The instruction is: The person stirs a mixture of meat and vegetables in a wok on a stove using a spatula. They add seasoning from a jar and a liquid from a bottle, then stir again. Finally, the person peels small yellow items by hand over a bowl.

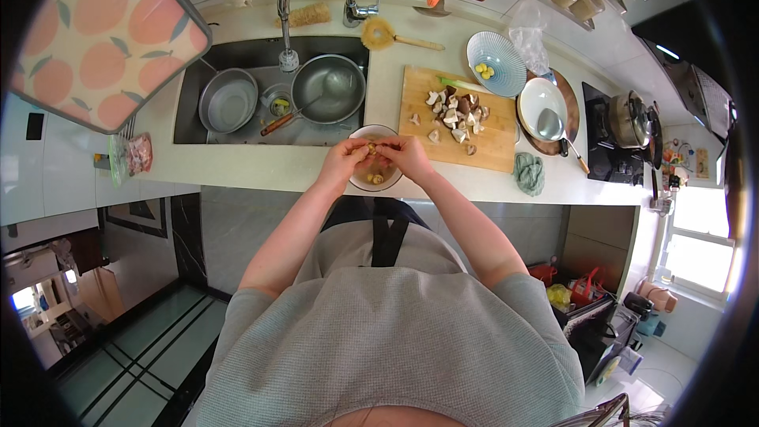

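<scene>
Over a round bowl [358, 184] of cloudy liquid at the counter's front edge, my left hand [347, 158] and my right hand [407, 155] meet fingertip to fingertip. Between them they pinch a small chestnut-like piece [372, 147], yellow and brown. More such pieces [376, 178] lie in the liquid below. To the right, a wooden cutting board [415, 148] bears cut mushrooms [456, 114] and a green-and-white stalk [462, 84]. Several yellow pieces [484, 71] sit in a blue striped bowl [504, 56] behind the board.
In the sink [195, 130] on the left are two metal pans, one [228, 101] beside a wood-handled wok [328, 89]. The faucet [284, 6] arches over them. A white bowl with a ladle [550, 123], a green cloth [529, 174] and a stove with a pot [628, 121] are at right.
</scene>
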A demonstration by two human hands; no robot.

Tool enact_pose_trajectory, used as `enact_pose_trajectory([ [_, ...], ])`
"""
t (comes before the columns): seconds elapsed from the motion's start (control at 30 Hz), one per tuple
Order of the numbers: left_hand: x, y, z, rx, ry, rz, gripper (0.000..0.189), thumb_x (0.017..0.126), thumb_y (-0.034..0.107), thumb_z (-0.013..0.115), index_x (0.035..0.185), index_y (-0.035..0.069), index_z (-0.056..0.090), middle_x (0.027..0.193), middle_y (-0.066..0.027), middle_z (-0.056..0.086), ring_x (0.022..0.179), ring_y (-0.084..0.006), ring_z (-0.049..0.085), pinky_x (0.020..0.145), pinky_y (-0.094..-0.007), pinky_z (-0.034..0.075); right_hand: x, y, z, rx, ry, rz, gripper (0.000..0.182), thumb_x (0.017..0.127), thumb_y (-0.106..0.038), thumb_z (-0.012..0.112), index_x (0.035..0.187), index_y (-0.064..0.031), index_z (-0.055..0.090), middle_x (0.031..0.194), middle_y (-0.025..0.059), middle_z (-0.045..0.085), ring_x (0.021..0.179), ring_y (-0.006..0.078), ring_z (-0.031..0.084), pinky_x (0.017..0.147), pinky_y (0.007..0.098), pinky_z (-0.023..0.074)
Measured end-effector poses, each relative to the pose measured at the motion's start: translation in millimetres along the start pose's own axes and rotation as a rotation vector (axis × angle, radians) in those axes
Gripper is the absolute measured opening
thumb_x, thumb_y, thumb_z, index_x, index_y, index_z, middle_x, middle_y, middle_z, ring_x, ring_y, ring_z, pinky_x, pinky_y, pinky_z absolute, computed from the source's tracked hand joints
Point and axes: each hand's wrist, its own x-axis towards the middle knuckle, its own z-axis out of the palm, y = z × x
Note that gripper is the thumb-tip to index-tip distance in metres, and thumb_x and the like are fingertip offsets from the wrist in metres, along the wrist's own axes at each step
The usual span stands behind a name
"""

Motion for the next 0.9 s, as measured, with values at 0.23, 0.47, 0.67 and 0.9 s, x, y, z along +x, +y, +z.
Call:
enact_pose_trajectory([
  [0.23, -6, 1, 12, 0.293, 0.038, 0.206, 0.03, 0.089, 0.002, 0.057, 0.119, -0.002, 0.06, 0.112, -0.0082, 0.063, 0.101, -0.0128, 0.059, 0.089, -0.0248, 0.046, -1, -4, 1, 0.074, 0.015, -0.053, 0.019, 0.086, -0.006, 0.062, 0.101, 0.0059, 0.065, 0.078, 0.0058, 0.065, 0.066, 0.009, 0.059, 0.06, 0.0219, 0.0474],
  [0.47, -7, 2, 14, 0.351, 0.008, 0.258, 0.03, 0.088, 0.001, 0.056, 0.118, -0.001, 0.06, 0.114, -0.0114, 0.064, 0.103, -0.0154, 0.06, 0.09, -0.0265, 0.046, 2, 8, -2, 0.055, 0.018, -0.105, 0.016, 0.084, -0.006, 0.063, 0.094, 0.0055, 0.065, 0.075, 0.0058, 0.065, 0.065, 0.0089, 0.059, 0.06, 0.0223, 0.0479],
  [0.67, -11, 3, 15, 0.499, 0.014, 0.325, 0.03, 0.088, 0.001, 0.054, 0.117, -0.001, 0.06, 0.111, -0.0138, 0.065, 0.102, -0.0166, 0.061, 0.09, -0.0271, 0.045, -9, -21, 1, -0.314, 0.082, -0.245, 0.013, 0.081, -0.009, 0.065, 0.085, 0.0038, 0.067, 0.067, 0.0045, 0.064, 0.061, 0.007, 0.058, 0.055, 0.022, 0.0468],
  [0.9, -12, 7, 14, 0.364, -0.044, 0.233, 0.028, 0.092, 0.001, 0.05, 0.119, -0.002, 0.058, 0.114, -0.0089, 0.061, 0.103, -0.015, 0.058, 0.093, -0.0265, 0.044, -1, -6, -2, 0.094, 0.015, -0.033, 0.014, 0.084, -0.004, 0.057, 0.089, 0.0066, 0.065, 0.074, 0.0084, 0.066, 0.065, 0.0114, 0.062, 0.059, 0.0238, 0.0513],
])
